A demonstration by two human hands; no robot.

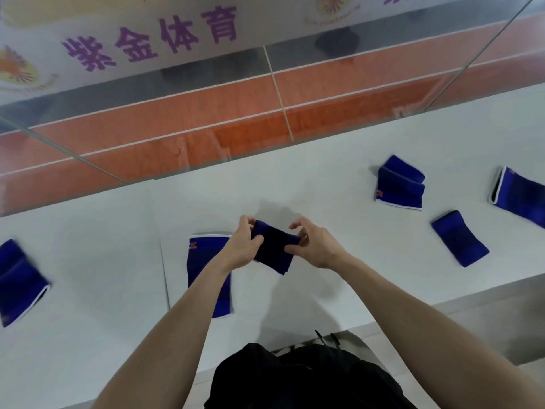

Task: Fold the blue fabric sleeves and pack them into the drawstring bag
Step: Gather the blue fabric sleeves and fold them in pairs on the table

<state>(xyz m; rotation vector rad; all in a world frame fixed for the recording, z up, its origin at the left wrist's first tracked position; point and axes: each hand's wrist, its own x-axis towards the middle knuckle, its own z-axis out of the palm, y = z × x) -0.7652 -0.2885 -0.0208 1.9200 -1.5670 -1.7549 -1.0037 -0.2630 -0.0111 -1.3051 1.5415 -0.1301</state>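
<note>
- Left hand [243, 246] and right hand [315, 246] pinch a folded blue sleeve [272, 247] with curled fingers (above the white counter [324, 178]).
- Black drawstring bag [303, 379] sits nearest the person.

Far-right sleeve [522, 196] cut by edge; flat sleeve [203, 255] partly under left forearm [188, 305].

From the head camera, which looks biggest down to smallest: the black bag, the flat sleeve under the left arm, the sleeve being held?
1. Black bag, though nearest the camera, so unsure.
2. Flat sleeve, partly covered.
3. Held sleeve, folded small.
</note>
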